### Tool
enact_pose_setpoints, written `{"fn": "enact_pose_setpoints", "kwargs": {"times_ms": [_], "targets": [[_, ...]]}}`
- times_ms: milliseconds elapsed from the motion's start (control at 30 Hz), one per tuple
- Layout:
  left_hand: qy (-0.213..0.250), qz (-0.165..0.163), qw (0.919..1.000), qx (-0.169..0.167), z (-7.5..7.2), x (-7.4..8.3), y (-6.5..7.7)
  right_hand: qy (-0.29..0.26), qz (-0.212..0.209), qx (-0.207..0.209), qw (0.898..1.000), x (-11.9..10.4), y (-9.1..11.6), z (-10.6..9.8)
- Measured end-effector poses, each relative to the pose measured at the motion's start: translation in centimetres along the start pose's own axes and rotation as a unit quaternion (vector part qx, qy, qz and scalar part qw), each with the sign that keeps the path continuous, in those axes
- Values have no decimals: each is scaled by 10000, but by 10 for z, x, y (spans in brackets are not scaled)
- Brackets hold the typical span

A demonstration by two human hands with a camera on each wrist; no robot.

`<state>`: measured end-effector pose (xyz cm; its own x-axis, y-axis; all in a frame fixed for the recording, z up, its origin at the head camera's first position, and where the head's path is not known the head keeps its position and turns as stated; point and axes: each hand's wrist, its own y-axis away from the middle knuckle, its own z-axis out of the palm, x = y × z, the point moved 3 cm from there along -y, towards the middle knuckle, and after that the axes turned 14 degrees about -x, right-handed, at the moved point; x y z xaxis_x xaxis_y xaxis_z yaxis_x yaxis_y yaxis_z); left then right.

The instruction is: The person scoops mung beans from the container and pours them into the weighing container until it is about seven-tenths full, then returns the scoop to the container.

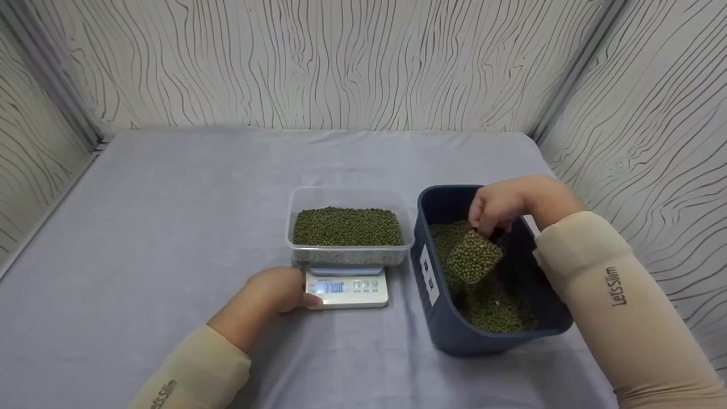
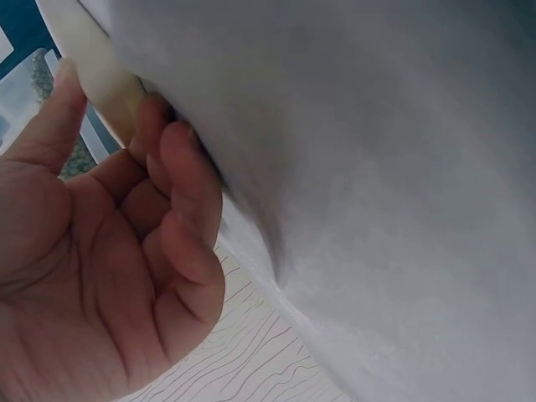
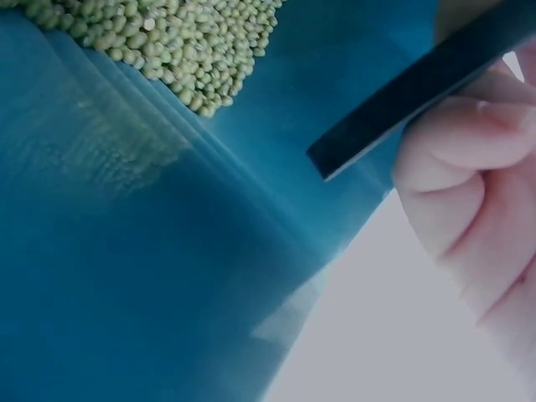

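My right hand (image 1: 502,204) grips a scoop (image 1: 475,260) by its dark handle (image 3: 419,90), over the inside of a dark blue bin (image 1: 483,343). Green mung beans heap the scoop, and more beans (image 1: 502,315) lie in the bin. On the left, my left hand (image 1: 278,288) holds the left edge of a white kitchen scale (image 1: 372,298), thumb on its front corner and fingers curled at its side. Its lit display shows digits like 370.8. A clear plastic container (image 1: 352,255) sits on the scale, part filled with mung beans (image 1: 346,227).
A pale cloth (image 1: 170,227) covers the table. Patterned panels (image 1: 341,62) stand along the back and both sides. The bin is close to the container's right side and bears a white label (image 1: 429,275).
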<state>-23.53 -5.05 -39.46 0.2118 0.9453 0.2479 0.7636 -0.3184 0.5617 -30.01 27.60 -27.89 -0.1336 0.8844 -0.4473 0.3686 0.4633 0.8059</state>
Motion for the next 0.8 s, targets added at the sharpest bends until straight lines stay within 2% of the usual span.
{"fn": "enact_pose_setpoints", "kwargs": {"times_ms": [200,400,667,800], "targets": [[-55,-67,10000,-19,0,0,2,30,-149,50,9999,-1,11,-5],[-29,-58,10000,-31,-1,0,2,-173,-231,26,9996,3,23,-10],[46,81,9999,66,-1,0,3,-1142,13,-37,9935,22,31,-11],[88,76,9999,66,0,0,3,-1237,123,119,9922,30,33,-11]]}}
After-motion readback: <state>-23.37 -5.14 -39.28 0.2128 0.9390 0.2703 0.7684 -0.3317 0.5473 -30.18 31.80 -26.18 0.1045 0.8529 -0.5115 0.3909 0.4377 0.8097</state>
